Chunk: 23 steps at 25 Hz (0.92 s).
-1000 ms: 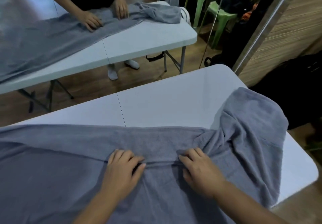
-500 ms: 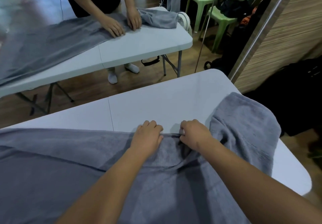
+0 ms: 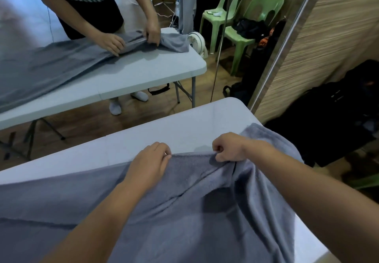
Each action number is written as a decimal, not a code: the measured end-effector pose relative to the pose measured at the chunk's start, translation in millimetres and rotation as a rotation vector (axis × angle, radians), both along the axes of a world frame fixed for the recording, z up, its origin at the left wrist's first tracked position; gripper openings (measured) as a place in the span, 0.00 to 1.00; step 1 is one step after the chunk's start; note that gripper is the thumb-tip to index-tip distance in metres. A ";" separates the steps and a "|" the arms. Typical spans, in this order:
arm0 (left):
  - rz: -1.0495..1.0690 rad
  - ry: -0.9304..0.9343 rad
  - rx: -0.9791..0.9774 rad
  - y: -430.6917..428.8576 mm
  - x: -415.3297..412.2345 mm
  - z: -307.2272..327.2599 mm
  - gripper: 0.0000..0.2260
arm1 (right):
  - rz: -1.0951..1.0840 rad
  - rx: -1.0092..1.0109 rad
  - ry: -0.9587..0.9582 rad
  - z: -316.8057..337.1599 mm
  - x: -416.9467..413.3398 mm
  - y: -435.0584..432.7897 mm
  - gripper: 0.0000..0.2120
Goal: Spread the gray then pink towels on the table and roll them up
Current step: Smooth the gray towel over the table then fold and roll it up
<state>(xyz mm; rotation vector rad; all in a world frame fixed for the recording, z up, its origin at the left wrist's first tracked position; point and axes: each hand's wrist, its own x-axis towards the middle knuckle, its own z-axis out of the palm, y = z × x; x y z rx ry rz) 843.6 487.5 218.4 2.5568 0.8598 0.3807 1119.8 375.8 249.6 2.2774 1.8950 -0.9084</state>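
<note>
Currently on the spreading step, gray towel [image 3: 184, 211] only; pink towel not in view. Left hand [image 3: 149, 164] and right hand [image 3: 229, 148] sit near each other at the towel's far hem, both sets of fingers [image 3: 162, 150] curled and pinching that hem. The hem between the two grips runs fairly straight and lies low to the desk [image 3: 184, 127]; bare desk surface shows just beyond the fingers. Judgement: to do this step well, carry the hem outward, away from the body, until it nears the far desk edge. Hold both grips level so the hem lands parallel to that edge, then part the hands sideways to draw out slack. Lift a little rather than drag, since pile cloth pulled flat over the desk will likely bunch. Towel condition: thick looped pile, blue-gray, limp. Behind the fingers, toward the body, it is rumpled, with one long diagonal crease running from below the right grip back toward the left forearm and a shadowed hollow beside it. Outboard of the right fingers a loose mass is heaped and droops over the desk's end. Outboard of the left fingers the cloth lies flatter and runs out of frame. Expect the heaped end to need separate flattening before any rolling.
</note>
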 end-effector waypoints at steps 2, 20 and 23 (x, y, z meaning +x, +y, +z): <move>-0.016 -0.046 -0.005 5.2 7.9 10.4 0.02 | 0.035 -0.033 -0.095 14.4 19.2 1.0 0.07; 0.150 -0.099 0.052 73.3 15.4 31.2 0.03 | -0.066 -0.067 -0.656 86.1 182.7 -2.3 0.10; 0.284 -0.129 0.106 129.0 46.4 32.2 0.03 | -0.244 0.221 -0.698 83.2 190.9 50.8 0.12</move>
